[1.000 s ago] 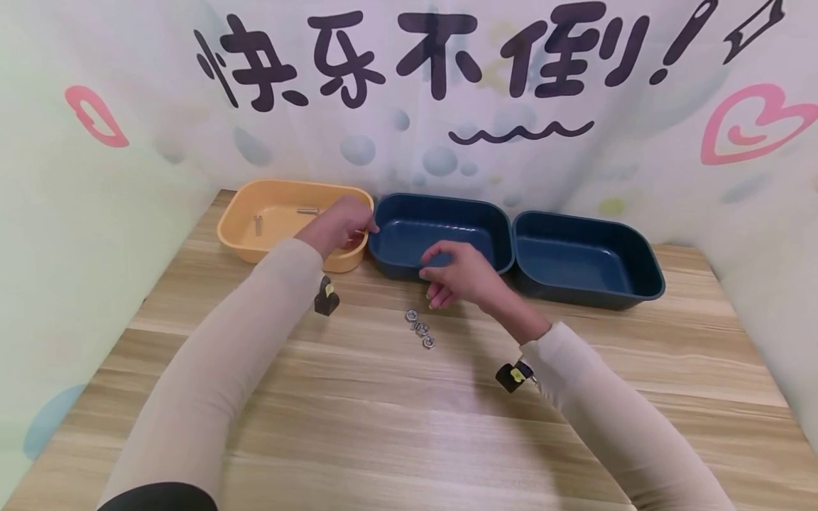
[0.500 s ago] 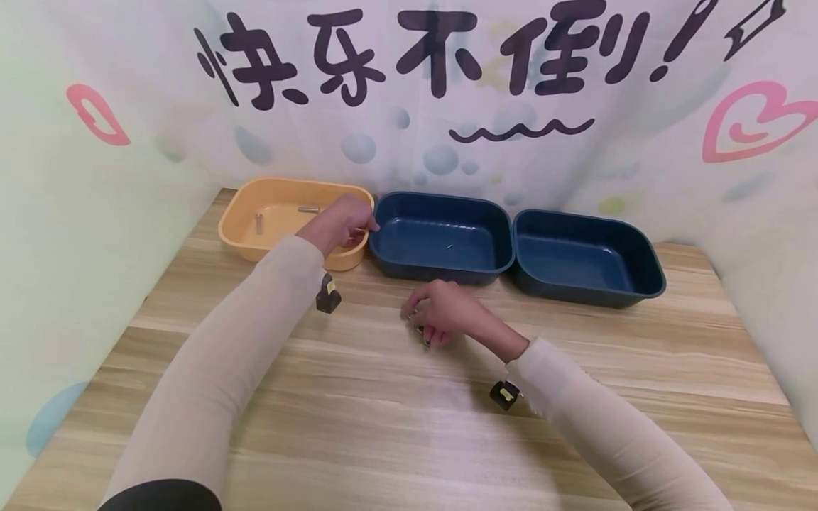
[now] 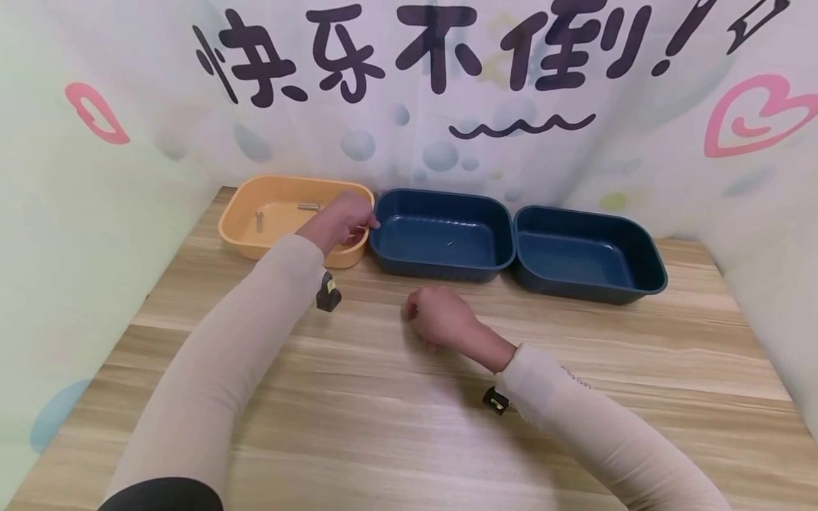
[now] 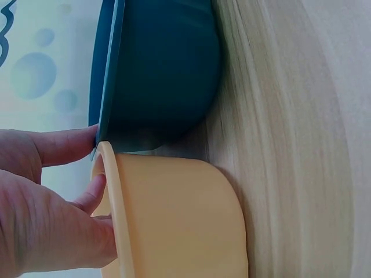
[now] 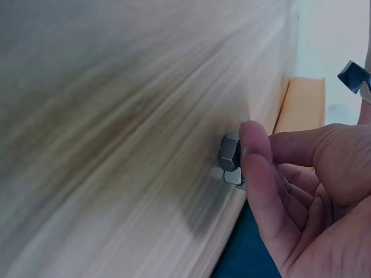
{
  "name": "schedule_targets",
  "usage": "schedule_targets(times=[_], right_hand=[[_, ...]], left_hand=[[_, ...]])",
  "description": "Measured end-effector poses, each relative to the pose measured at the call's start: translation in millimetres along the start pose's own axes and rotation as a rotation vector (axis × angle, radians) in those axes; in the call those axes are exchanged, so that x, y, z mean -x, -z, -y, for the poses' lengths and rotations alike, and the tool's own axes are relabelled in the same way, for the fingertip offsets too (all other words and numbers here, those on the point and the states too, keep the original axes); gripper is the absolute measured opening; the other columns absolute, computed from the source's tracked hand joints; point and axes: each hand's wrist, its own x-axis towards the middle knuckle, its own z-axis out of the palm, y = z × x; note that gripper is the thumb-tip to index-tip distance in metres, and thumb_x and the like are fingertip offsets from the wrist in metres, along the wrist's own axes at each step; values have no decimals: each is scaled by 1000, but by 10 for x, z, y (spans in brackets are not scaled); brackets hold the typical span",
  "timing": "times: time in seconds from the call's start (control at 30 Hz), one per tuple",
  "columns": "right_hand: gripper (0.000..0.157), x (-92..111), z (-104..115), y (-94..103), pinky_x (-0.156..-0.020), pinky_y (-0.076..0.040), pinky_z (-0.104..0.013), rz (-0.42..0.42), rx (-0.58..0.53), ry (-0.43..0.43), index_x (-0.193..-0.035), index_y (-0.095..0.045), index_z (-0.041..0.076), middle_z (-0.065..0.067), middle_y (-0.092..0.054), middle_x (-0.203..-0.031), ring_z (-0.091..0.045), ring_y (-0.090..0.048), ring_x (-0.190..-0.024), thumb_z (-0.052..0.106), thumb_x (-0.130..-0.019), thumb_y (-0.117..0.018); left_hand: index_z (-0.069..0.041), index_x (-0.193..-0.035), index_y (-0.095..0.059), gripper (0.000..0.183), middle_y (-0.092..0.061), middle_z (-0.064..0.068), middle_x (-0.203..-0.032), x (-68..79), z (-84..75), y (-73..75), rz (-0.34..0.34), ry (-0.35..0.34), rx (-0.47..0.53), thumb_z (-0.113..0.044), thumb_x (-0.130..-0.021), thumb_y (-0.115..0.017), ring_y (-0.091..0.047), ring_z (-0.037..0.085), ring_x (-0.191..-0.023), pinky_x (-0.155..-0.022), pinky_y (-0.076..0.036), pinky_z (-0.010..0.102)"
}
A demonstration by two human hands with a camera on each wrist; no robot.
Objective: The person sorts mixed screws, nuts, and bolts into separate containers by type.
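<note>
At the touching rims of the yellow bin [image 3: 255, 245] and the middle blue bin [image 3: 441, 271], my left hand [image 3: 341, 216] pinches the edges, thumb on the blue side and fingers inside the yellow bin [image 4: 179, 214]. On the table in front of the blue bin, my right hand [image 3: 442, 316] bends over small hex nuts. Its thumb and finger pinch a nut [image 5: 229, 154] at their tips in the right wrist view. A second nut [image 5: 233, 176] lies close beside it. Any other nuts are hidden under the hand in the head view.
Two screws, one a screw [image 3: 258, 221] at the left, lie inside the yellow bin. A small metal piece [image 3: 450, 244] is in the middle blue bin. Another blue bin [image 3: 588, 284] stands to its right. A printed cloth [image 3: 409, 142] hangs behind the bins.
My right hand has come down from the middle blue bin to the nuts and closed over them. A small metal piece now shows in that bin. My left hand has stayed put.
</note>
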Motion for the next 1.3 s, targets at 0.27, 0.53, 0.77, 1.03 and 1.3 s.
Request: schedule_targets(times=[0.27,0.53,0.77,1.03,1.3], right_hand=[[35,-1,-13,-1,-45,-45,-26,-24,58,-4,-56,-52,14,5,-56,-44,-9,-58,-36,2,-89,-49],[40,-7,-49,0,-45,-48,-26,3,-3,-22,-54,-55,12,0,-60,-48,-12,-61,-39,7,-93,-48],[32,2,-58,40,-45,-51,-27,48,-109,-74,-63,-67,7,-2,-62,-50,-16,-63,-43,12,-93,-55],[19,-24,-86,41,-46,-53,-30,66,-232,-107,-79,-69,5,-6,-63,-54,-15,-62,-44,10,-92,-56],[19,-27,-71,74,-48,-54,-31,97,-302,-146,-105,-68,1,-10,-65,-59,-17,-64,-47,10,-97,-53]], left_hand=[[-10,-81,-48,18,-48,4,-97,-7,15,-14,-9,-24,17,0,-92,-59,-48,24,-92,-80,-46,31],[-10,-78,-45,22,-47,3,-98,-43,37,-19,-19,-51,-9,2,-90,-59,-48,23,-92,-74,-47,31],[-10,-80,-47,20,-48,3,-99,-51,42,-27,-23,-55,-11,2,-91,-59,-49,24,-95,-75,-46,32],[-10,-81,-47,19,-48,3,-99,-48,27,-35,-36,-56,-16,2,-91,-59,-49,25,-95,-72,-46,31],[-9,-82,-50,15,-51,5,-104,-39,37,-32,-40,-52,-28,-1,-92,-59,-50,28,-102,-74,-47,31]])
